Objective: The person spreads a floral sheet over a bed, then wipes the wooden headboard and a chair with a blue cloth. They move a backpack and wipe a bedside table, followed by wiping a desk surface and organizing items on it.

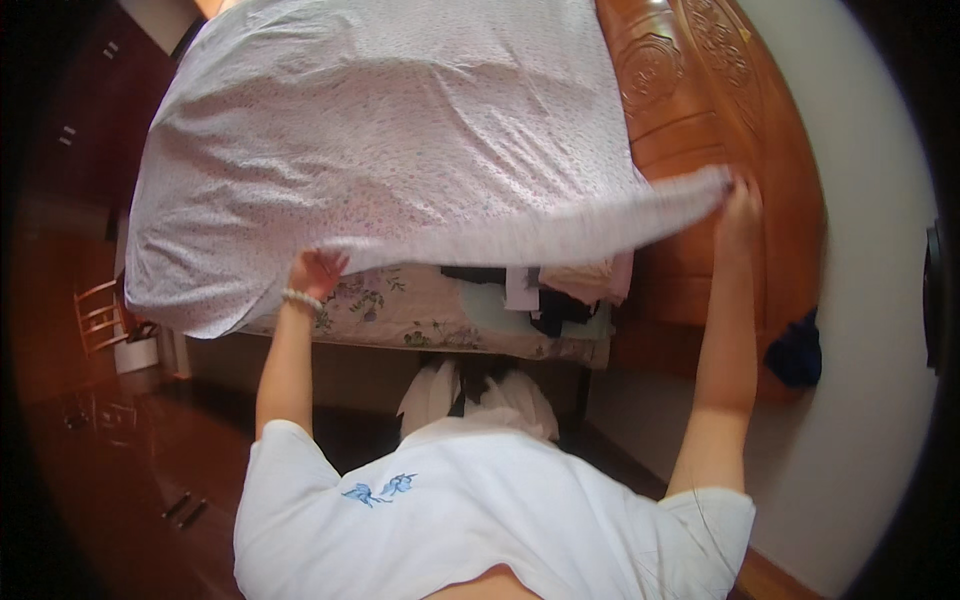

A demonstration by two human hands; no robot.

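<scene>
A pale bed sheet (400, 130) with a small floral print spreads over the bed, wrinkled across its middle. My left hand (318, 272), with a beaded bracelet at the wrist, grips its near edge. At the sheet's near right corner, my right hand (741, 205) is closed on the fabric and slightly blurred. Between my hands the edge is lifted and smeared by motion. Below it shows the flowered mattress (400, 312), with folded clothes (585, 283) lying at its right end, partly covered by the sheet.
A carved wooden headboard (690, 110) stands along the right, beside a pale wall (860, 150). Dark blue cloth (796, 350) hangs at its near end. On the left are a small wooden chair (98, 318), a white bin (136, 354) and a dark glossy floor (130, 470).
</scene>
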